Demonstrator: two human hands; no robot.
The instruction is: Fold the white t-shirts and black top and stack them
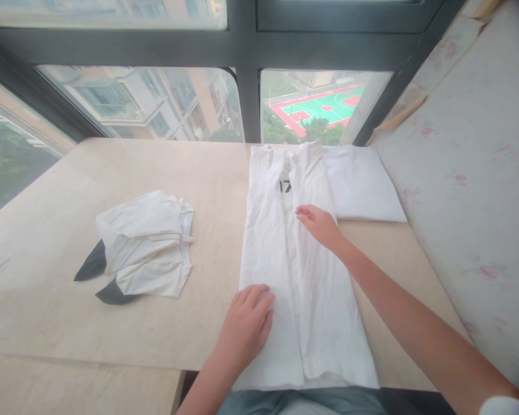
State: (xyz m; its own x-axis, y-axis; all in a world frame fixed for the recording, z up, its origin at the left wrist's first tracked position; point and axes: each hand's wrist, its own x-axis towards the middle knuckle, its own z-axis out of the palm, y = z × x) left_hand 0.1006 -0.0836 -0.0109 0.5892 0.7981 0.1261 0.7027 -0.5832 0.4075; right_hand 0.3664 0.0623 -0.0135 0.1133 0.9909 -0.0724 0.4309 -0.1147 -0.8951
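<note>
A white shirt [268, 248] lies lengthwise before me, its sides turned in toward the middle and its lower end at the table's near edge. Dark printing shows between the folds near its far end. My right hand [318, 225] is on the upper right side, fingertips pressed together at the edge of the turned-in flap; the fabric there seems pinched. Lower down, on the left side of the shirt, my left hand [251, 317] rests palm down with loosely bent fingers and grips nothing visible.
White shorts [147, 242] with dark pieces at one end lie on the left of the pale tabletop [90, 334]. A folded white cloth [363, 184] sits partly behind the shirt at right. Windows border the far edge; a floral-covered wall [471, 190] borders the right.
</note>
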